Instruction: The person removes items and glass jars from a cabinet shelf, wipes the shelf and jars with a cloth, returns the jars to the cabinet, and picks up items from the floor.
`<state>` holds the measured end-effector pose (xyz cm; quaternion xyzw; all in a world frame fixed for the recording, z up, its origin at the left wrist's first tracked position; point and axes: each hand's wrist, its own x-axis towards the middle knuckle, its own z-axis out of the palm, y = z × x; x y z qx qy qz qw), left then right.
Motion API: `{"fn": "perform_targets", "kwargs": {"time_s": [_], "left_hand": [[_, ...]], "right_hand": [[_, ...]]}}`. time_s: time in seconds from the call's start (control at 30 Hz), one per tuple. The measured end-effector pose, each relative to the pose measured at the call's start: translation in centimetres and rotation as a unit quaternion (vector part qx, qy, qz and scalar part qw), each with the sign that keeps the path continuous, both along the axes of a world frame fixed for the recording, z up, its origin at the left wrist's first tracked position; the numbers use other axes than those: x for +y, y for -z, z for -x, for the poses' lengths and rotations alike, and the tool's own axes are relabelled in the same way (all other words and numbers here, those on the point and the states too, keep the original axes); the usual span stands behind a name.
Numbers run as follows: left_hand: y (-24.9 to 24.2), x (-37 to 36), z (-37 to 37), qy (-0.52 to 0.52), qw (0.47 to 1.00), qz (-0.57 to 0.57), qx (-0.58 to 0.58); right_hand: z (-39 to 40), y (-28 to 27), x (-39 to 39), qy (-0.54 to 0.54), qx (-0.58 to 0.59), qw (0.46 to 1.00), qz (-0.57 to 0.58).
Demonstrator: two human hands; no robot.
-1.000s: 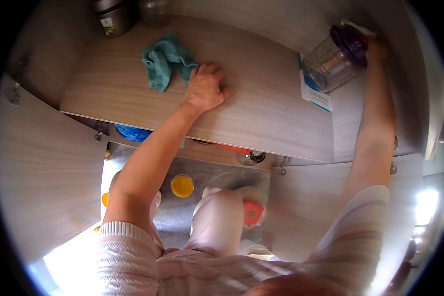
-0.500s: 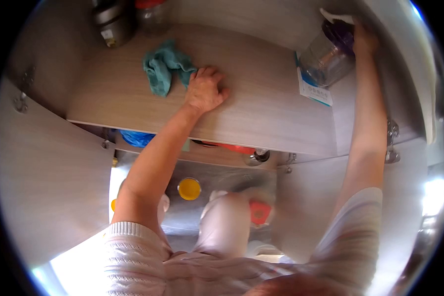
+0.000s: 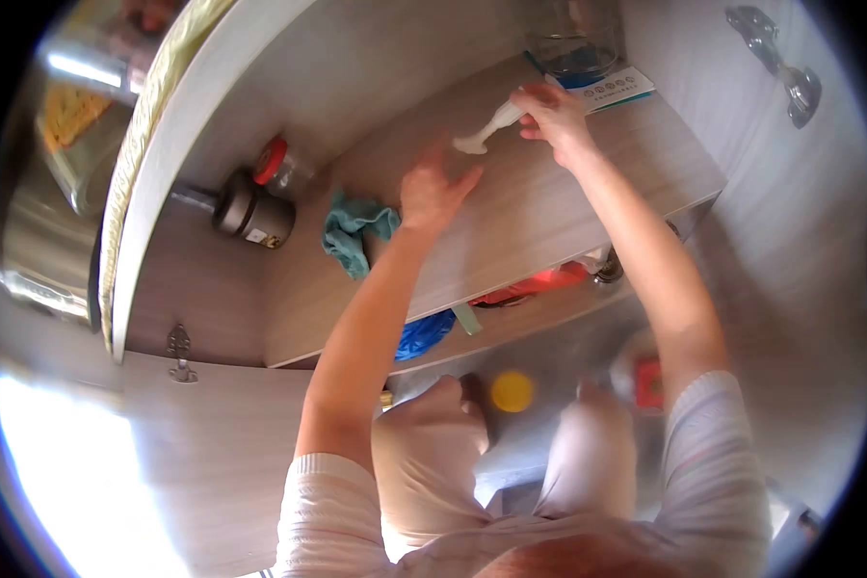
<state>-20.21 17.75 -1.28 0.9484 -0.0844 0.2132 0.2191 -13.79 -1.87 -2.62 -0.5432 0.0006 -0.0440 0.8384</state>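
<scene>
My right hand (image 3: 554,120) is closed around a slim white tool with a flared end (image 3: 496,127), held over the cupboard shelf (image 3: 520,217). Its other end is hidden in my fingers. My left hand (image 3: 433,193) holds nothing; its thumb is spread from the fingers, and the fingertips are right by the flared end. Just left of that hand lies a crumpled teal cloth (image 3: 345,234). Behind my right hand, a clear jar (image 3: 573,53) stands on a white and blue booklet (image 3: 618,90) in the back corner.
A red-lidded jar (image 3: 277,166) and a dark metal canister (image 3: 252,214) stand at the shelf's left end. Below, a blue bag (image 3: 424,335) and a red item (image 3: 539,284) show on a lower shelf. A yellow-topped container (image 3: 512,391) is on the floor between my knees.
The view has turned. My right hand has come from beside the purple-lidded jar toward the shelf's middle with the white tool. My left hand has moved off the shelf by the cloth toward it.
</scene>
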Motion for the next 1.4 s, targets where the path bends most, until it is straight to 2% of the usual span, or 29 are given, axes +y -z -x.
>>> {"fn": "perform_targets", "kwargs": {"time_s": [0.1, 0.17, 0.2, 0.27, 0.37, 0.47, 0.53, 0.6, 0.7, 0.8, 0.87, 0.93, 1.0, 1.2, 1.23, 1.3, 1.4], "left_hand": [[-1.5, -2.2, -3.3, -0.002, 0.994, -0.062, 0.095], [-2.0, -3.2, -4.5, 0.008, 0.992, -0.016, 0.129], [-2.9, -3.0, -5.1, 0.010, 0.990, 0.015, 0.138], [-4.9, -2.2, -6.5, 0.006, 0.988, 0.067, 0.136], [-9.4, -2.3, -8.5, 0.040, 0.962, 0.251, 0.100], [-12.7, -4.2, -12.9, 0.074, 0.924, 0.374, 0.034], [-14.2, -4.9, -17.0, 0.137, 0.913, 0.385, 0.017], [-15.8, -7.3, -18.7, 0.094, 0.906, 0.414, 0.001], [-16.7, -8.7, -21.8, 0.041, 0.925, 0.378, 0.000], [-16.9, -9.6, -23.9, 0.040, 0.922, 0.384, 0.024], [-15.7, -8.9, -27.6, 0.030, 0.967, 0.253, -0.014], [-15.7, -10.2, -26.4, 0.053, 0.936, 0.347, -0.015], [-15.8, -10.4, -26.9, 0.102, 0.918, 0.383, 0.027], [-15.0, -11.1, -30.7, 0.050, 0.993, 0.103, 0.027], [-15.2, -11.8, -29.3, 0.028, 0.973, 0.216, 0.075], [-13.7, -9.9, -32.2, 0.135, 0.983, 0.121, 0.001], [-13.8, -8.4, -33.3, 0.230, 0.972, 0.028, -0.024]], "right_hand": [[-1.6, 0.9, 0.1, -0.024, -0.020, 0.999, -0.036], [-2.4, 2.2, -0.7, -0.014, -0.045, 0.998, -0.044], [-2.0, 2.2, -0.6, 0.018, -0.066, 0.998, -0.001], [-1.2, 1.6, -0.5, 0.069, -0.049, 0.996, 0.021], [-2.0, 2.4, 0.2, 0.077, -0.054, 0.995, 0.029], [-3.2, 4.2, 0.9, 0.103, -0.105, 0.983, 0.112], [-3.0, 4.0, 0.8, 0.094, -0.093, 0.984, 0.116], [-3.0, 3.9, 1.0, 0.090, -0.091, 0.984, 0.127], [-3.2, 4.2, 1.2, 0.093, -0.099, 0.980, 0.148], [-3.2, 4.4, 1.3, 0.089, -0.108, 0.979, 0.145], [-3.5, 4.7, 1.4, 0.087, -0.117, 0.979, 0.145], [-3.7, 4.9, 1.6, 0.084, -0.114, 0.979, 0.143], [-3.7, 4.9, 1.6, 0.080, -0.103, 0.981, 0.140], [-3.3, 4.3, 1.4, 0.068, -0.081, 0.983, 0.148], [-3.3, 4.3, 1.4, 0.068, -0.078, 0.984, 0.148], [-3.3, 4.3, 1.4, 0.062, -0.071, 0.985, 0.143], [-3.1, 4.0, 1.4, 0.054, -0.064, 0.986, 0.148]]}}
